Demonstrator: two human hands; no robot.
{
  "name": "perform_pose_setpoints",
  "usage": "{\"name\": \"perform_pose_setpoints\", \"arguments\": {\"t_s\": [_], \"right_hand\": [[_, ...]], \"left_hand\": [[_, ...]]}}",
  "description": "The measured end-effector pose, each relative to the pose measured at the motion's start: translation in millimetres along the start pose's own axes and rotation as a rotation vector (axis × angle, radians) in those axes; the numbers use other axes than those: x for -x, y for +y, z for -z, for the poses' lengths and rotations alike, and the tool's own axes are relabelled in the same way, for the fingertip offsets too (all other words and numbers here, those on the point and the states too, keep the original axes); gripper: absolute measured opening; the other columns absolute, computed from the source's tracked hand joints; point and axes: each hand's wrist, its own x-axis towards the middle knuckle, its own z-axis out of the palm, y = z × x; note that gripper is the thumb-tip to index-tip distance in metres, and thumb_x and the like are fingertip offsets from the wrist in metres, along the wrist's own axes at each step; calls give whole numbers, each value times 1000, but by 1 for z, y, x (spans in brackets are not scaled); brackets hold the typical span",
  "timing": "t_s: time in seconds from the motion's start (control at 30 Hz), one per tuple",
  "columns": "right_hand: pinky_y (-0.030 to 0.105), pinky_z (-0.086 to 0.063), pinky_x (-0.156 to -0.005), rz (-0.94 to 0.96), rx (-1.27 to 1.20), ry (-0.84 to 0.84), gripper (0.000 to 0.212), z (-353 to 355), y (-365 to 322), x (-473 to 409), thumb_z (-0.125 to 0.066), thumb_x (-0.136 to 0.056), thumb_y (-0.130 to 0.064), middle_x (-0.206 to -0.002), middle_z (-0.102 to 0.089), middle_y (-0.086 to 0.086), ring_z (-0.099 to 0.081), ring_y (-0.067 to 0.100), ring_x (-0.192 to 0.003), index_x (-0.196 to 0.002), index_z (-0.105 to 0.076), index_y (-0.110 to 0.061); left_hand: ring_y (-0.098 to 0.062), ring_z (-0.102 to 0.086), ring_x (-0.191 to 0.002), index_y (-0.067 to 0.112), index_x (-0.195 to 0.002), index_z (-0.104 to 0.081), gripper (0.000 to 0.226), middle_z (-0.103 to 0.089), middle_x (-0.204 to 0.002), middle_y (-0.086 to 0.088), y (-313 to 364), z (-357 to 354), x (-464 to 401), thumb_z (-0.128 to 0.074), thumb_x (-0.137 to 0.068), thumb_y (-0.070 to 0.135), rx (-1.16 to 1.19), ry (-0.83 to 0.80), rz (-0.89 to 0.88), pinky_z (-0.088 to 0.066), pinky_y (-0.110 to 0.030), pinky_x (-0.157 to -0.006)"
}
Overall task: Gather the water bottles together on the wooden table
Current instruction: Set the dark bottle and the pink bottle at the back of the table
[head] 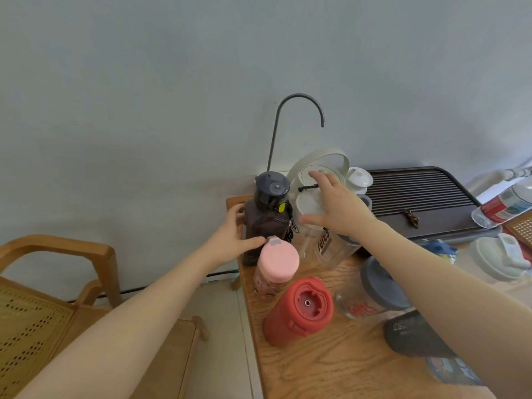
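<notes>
Several bottles stand at the left end of the wooden table [331,367]. My left hand [233,237] grips the side of a dark brown bottle [266,223] with a black cap. My right hand [336,205] is spread over the white lid of a clear bottle [319,246], fingers apart, resting on or just above it. In front stand a pink-lidded bottle [276,269], a red bottle [299,312] and a clear grey-lidded bottle [371,292]. A dark grey bottle [414,335] lies partly under my right forearm.
A black slatted tea tray [423,197] lies at the back right, with a plastic bottle [506,205] lying on its right end. A white kettle [319,165] and a curved spout [299,110] stand by the wall. A wooden chair [57,283] stands on the left.
</notes>
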Motion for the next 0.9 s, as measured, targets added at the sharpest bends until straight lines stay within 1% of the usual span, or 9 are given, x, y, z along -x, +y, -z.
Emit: {"name": "perform_pose_setpoints", "arguments": {"t_s": [0.07,0.3,0.37,0.4,0.47,0.53,0.7,0.8,0.9], "right_hand": [[48,-45,-96,-52,1,-38,104,-3,3,7,-75,-65,-49,-145,-36,14,-47,34,-124,-145,-15,-20],[39,-47,-79,-52,-163,37,75,-11,1,4,-72,-68,-39,-119,-52,10,-56,32,-101,-129,-32,-22],[40,-46,-84,-54,-213,51,78,-14,4,1,-73,-68,-40,-116,-53,11,-56,33,-103,-131,-31,-22],[44,-42,-94,-46,-195,55,84,-15,6,0,-74,-68,-43,-121,-53,12,-53,33,-111,-136,-27,-23],[49,-17,-113,-27,-74,46,106,-14,13,2,-74,-64,-53,-140,-42,13,-33,33,-135,-145,-12,-24],[52,-4,-115,-37,-4,44,121,-6,28,10,-74,-59,-61,-153,-25,9,-13,31,-144,-148,1,-25],[51,-31,-110,-100,-221,-113,123,0,80,33,-83,-60,-42,-153,-13,15,-26,36,-138,-148,1,-24],[51,-37,-106,-85,-170,-86,106,-8,83,28,-80,-63,-31,-147,-17,16,-33,43,-130,-145,-13,-26],[49,-38,-104,-69,-148,-84,93,-6,82,17,-77,-63,-25,-144,-19,15,-32,43,-128,-141,-26,-22]], "left_hand": [[-20,-30,-135,20,-143,-7,89,-29,-149,-9,-6,1,8,-68,-80,27,-8,27,64,-29,-33,-104],[-26,-37,-129,21,-145,0,90,-25,-149,-13,1,-9,28,-65,-83,19,52,64,98,-34,-29,-91],[-24,-41,-124,21,-144,-4,87,-28,-147,-12,4,-13,31,-65,-83,21,59,81,103,-36,-29,-90],[-24,-41,-125,21,-144,-5,86,-29,-147,-11,5,-15,33,-65,-83,23,59,91,104,-36,-29,-90],[-24,-40,-127,21,-144,-6,85,-28,-148,-9,9,-20,38,-65,-82,25,60,133,93,-35,-28,-91],[-22,-38,-129,21,-144,-5,87,-23,-150,-8,13,-24,42,-66,-82,23,61,202,62,-34,-27,-91],[-20,-32,-134,21,-144,6,100,-19,-152,-4,25,-40,43,-69,-79,11,108,189,29,-31,-18,-92],[-19,-29,-135,21,-144,11,113,-20,-152,-3,26,-50,41,-75,-72,10,28,176,28,-29,-25,-100],[-13,-33,-129,22,-144,11,114,-23,-152,-4,27,-53,41,-76,-71,8,28,196,41,-29,-24,-97]]}}
